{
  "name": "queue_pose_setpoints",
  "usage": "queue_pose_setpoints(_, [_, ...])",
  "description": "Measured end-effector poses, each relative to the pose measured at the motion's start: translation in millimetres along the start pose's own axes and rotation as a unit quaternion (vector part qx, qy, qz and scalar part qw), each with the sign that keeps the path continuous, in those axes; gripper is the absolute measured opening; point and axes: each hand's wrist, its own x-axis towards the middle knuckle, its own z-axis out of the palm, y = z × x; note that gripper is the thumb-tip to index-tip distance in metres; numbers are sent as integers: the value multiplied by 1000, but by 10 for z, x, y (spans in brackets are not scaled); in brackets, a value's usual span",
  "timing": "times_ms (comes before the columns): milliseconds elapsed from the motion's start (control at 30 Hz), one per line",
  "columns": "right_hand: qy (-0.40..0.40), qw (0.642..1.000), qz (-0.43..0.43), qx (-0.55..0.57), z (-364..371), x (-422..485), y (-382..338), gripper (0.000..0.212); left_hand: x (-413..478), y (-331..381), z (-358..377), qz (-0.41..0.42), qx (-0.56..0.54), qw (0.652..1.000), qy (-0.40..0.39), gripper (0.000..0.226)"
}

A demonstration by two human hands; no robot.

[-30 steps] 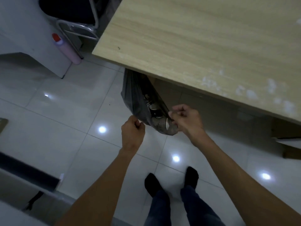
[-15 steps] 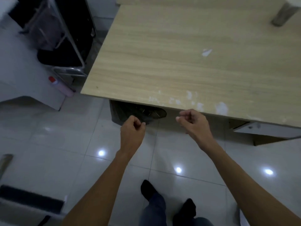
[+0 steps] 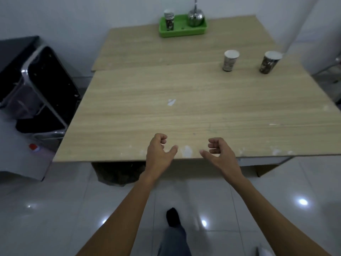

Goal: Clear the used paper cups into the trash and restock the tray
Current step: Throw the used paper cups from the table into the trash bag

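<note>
Two patterned paper cups stand upright at the table's far right, one cup (image 3: 230,60) to the left of the other cup (image 3: 269,61). A green tray (image 3: 191,29) at the far end carries a stack of paper cups (image 3: 169,19) and a metal kettle (image 3: 195,15). The dark trash bag (image 3: 116,172) sits on the floor under the table's near edge. My left hand (image 3: 159,153) and my right hand (image 3: 218,154) hover over that edge, fingers loosely curled, holding nothing.
The wooden table (image 3: 184,111) adjoins a second table behind it. A black chair with a metal frame (image 3: 46,89) stands to the left, near a bottle with a red cap (image 3: 34,147). The floor is glossy white tile. My feet are below.
Both hands let go of the trash bag and rose above the table edge. The view lifted from under the table to its top, revealing the cups and the tray.
</note>
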Motion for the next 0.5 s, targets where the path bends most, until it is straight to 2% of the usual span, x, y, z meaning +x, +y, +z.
queue_pose_setpoints(300, [65, 996, 48, -42, -616, 952, 176, 61, 1148, 576, 901, 45, 9, 996, -77, 44])
queue_pose_setpoints(433, [46, 996, 71, -40, -793, 1401, 251, 72, 1699, 816, 1330, 58, 20, 992, -108, 47])
queue_pose_setpoints(500, [46, 995, 54, -65, -838, 1636, 276, 75, 1940, 912, 1505, 73, 32, 988, -132, 47])
